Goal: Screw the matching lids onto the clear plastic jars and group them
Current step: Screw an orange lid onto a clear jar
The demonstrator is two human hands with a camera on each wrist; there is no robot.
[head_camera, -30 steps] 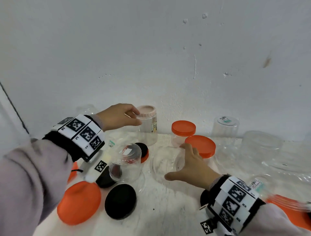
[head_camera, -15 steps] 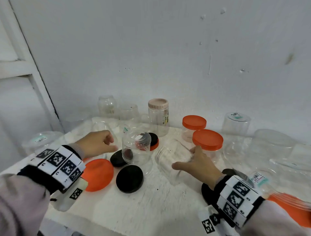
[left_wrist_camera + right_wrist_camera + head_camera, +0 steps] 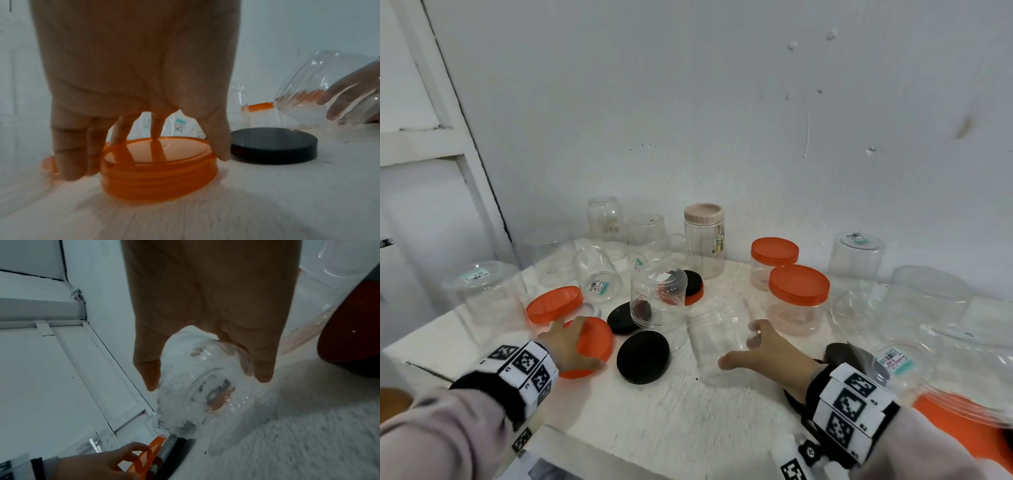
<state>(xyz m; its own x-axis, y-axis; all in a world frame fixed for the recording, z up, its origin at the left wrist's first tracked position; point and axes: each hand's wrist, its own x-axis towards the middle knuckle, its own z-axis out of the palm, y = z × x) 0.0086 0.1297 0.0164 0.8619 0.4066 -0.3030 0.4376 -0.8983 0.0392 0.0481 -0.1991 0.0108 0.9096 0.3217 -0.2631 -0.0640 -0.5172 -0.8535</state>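
My left hand [image 3: 585, 344] reaches over a loose orange lid [image 3: 599, 339] on the white table; in the left wrist view thumb and fingers curl round that orange lid [image 3: 158, 168]. My right hand [image 3: 738, 353] grips an open clear jar [image 3: 717, 337], tilted near the table's middle. The right wrist view shows thumb and fingers around the clear jar [image 3: 205, 386]. A black lid [image 3: 643, 356] lies flat between the hands, and a second black lid [image 3: 624, 318] lies behind it.
Two orange-capped jars [image 3: 798, 299] and a pink-capped jar [image 3: 703, 236] stand at the back. Several lidless clear jars stand upside down around them, one [image 3: 657, 296] just behind the black lids. Another orange lid [image 3: 554, 303] lies tilted at the left. The table edge [image 3: 619, 452] is near me.
My left hand came down from the pink-capped jar to the orange lid at the front left. My right hand stayed on the clear jar and drew it nearer.
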